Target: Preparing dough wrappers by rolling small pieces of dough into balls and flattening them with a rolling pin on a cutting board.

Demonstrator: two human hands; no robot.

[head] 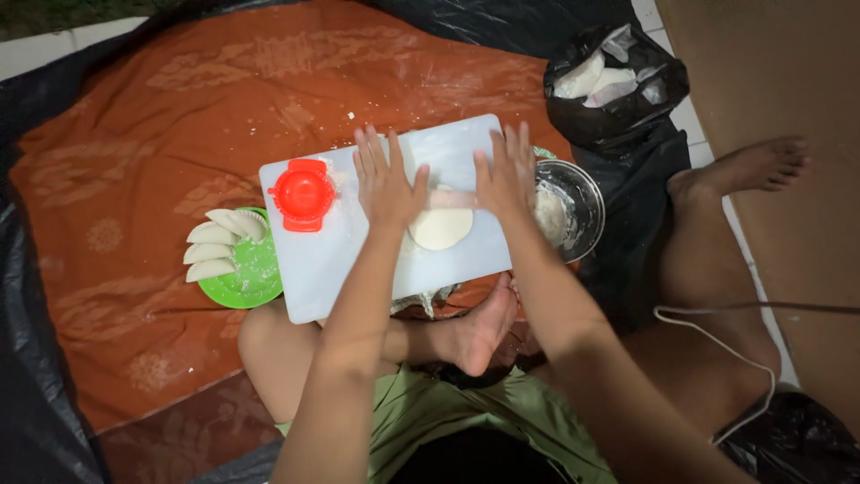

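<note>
1. Dough round (439,229) lies flat on the white cutting board (340,269), right of the board's centre, pale and roughly circular, partly under the rolling pin (451,199).
2. Left hand (387,184) rests palm down on the pin's left end, fingers spread and extended, not curled around it.
3. Right hand (509,175) presses the pin's right end the same way, fingers straight and slightly fanned. Neither hand pinches anything.
4. Step in hand, as I judge it: rolling the round thinner.
5. Red dumpling press (303,194) sits closed at the board's upper left corner.
6. Green plate (251,282), touching the board's left edge, carries folded dumplings (215,246).
7. Metal bowl (573,206) with floury contents sits off the board's right edge.
8. Next move calls for even pressure from both palms, so the sheet stays uniform and wide enough for the press.
</note>
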